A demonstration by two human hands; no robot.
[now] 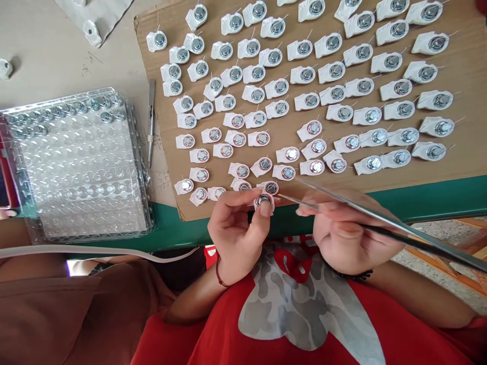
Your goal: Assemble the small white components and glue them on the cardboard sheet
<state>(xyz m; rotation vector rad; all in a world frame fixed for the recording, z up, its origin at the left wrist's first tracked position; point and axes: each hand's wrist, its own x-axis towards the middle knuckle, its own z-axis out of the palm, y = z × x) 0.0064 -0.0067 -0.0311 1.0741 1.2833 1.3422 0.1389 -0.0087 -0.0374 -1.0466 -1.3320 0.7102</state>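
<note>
My left hand (239, 233) pinches a small white piece with a round metal disc (264, 201) between thumb and fingers, just above the front edge of the cardboard. To its right, my right hand (350, 230) is closed around long metal tweezers (375, 218). The two tweezer tips are apart, one close to the held piece, the other over the pieces behind it. Several similar white pieces with metal discs and thin wires, such as this one (288, 173), lie in loose rows on the cardboard sheet (281, 137).
At the left stands a stack of clear plastic trays (91, 172), metal discs in its back rows. A metal tool (151, 121) lies between trays and cardboard. A white cable (125, 253) crosses the lower left, near a person in brown clothing (76, 319). White pieces lie at the back left.
</note>
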